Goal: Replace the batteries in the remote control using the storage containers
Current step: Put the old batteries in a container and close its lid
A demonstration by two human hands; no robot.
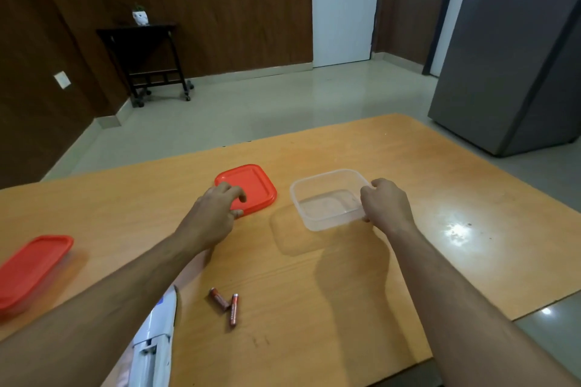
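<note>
A wooden table (314,292) is seen from above, with both forearms extended over it. The left hand (217,214) is placed on the near left corner of a loose red lid (254,188), which lies flat on the table; the fingers are curled onto the lid's edge and the thumb is set against its near rim, so the lid is pinched at that corner. The right hand (386,201) is closed on the right wall of a clear plastic container (327,198), which stands uncovered just to the right of the lid, with nothing visible inside it. The two hands are well apart, each on its own item. Two batteries (226,303) with reddish-brown casings are noted on the table nearer the person, touching at one end and forming a narrow V. The white remote control (154,339) lies at the near edge, partly hidden under the left forearm, with its battery compartment uncovered. A second container with a red lid (31,270) fitted on top is recorded at the far left of the table. Beyond the table, a white door (344,9), a dark side table (144,50) and a grey cabinet (515,56) are visible.
</note>
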